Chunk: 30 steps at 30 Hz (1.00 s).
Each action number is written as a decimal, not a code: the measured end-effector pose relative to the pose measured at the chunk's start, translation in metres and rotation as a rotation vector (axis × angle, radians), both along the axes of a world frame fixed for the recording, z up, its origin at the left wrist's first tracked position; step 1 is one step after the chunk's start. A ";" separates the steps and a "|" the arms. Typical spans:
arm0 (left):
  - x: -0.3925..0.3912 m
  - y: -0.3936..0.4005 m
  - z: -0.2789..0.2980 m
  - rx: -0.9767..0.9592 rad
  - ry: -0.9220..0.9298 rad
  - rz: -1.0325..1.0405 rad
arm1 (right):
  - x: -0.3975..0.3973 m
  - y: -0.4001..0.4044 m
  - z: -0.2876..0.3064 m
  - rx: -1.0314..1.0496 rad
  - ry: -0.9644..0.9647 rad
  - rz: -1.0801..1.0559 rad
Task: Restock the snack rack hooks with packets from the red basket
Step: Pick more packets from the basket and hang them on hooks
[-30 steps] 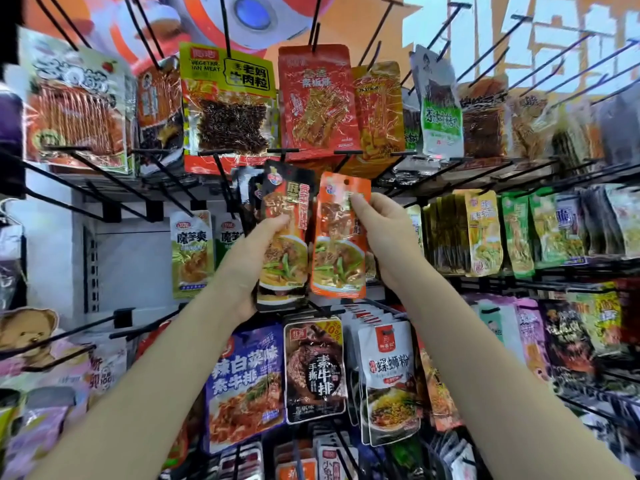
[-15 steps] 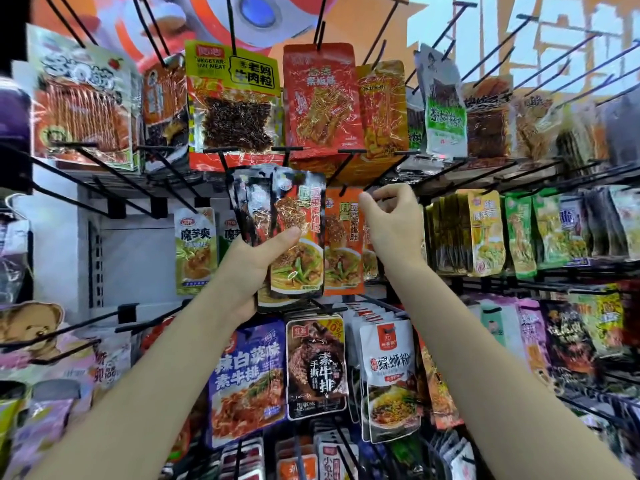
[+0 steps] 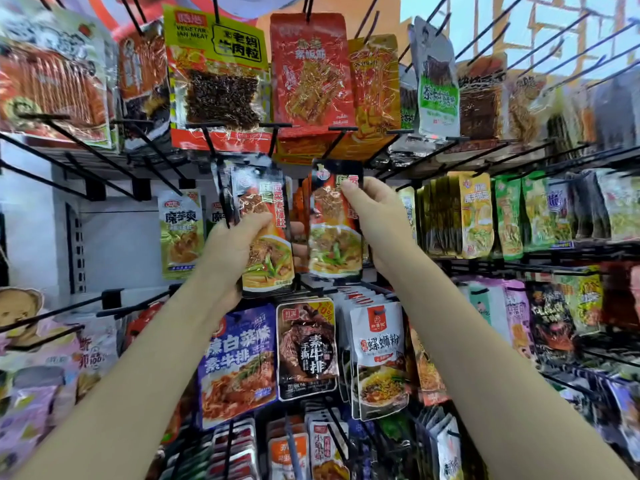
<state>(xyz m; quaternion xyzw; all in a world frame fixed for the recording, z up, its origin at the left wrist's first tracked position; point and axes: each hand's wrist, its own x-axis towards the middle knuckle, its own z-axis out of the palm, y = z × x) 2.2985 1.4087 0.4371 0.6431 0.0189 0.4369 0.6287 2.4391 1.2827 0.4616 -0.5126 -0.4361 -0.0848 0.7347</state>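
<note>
Hands (image 3: 235, 247) (image 3: 375, 223) — two packets (image 3: 266, 237) (image 3: 334, 230)

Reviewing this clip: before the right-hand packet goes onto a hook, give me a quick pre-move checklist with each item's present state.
1. Right hand has the dark-topped noodle packet secure: ok, thumb and fingers pinch its upper right edge.
2. Left hand controls its stack of packets: ok, thumb presses across the front.
3. Held packet upright, face forward: ok.
4. Hang hole at the packet's top lined up with a hook tip: cannot tell, the top is blurred and no hole shows.
5. Room on the hook behind, where orange packets already hang: cannot tell, the held packets hide it.
6. The two held lots apart: ok, a gap shows between them.
</note>
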 end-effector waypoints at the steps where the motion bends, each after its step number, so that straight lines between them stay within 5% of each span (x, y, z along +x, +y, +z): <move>1: -0.001 0.000 0.000 0.018 -0.023 -0.003 | 0.002 -0.001 0.001 0.020 0.009 0.002; 8: -0.014 0.006 -0.001 0.032 -0.143 0.026 | 0.020 -0.024 0.000 0.150 0.019 -0.113; 18: 0.028 -0.036 0.016 0.175 -0.056 0.084 | 0.051 -0.041 0.017 0.099 0.062 -0.122; 30: 0.051 -0.032 0.019 0.068 0.012 0.072 | 0.062 -0.036 0.035 0.025 0.060 -0.169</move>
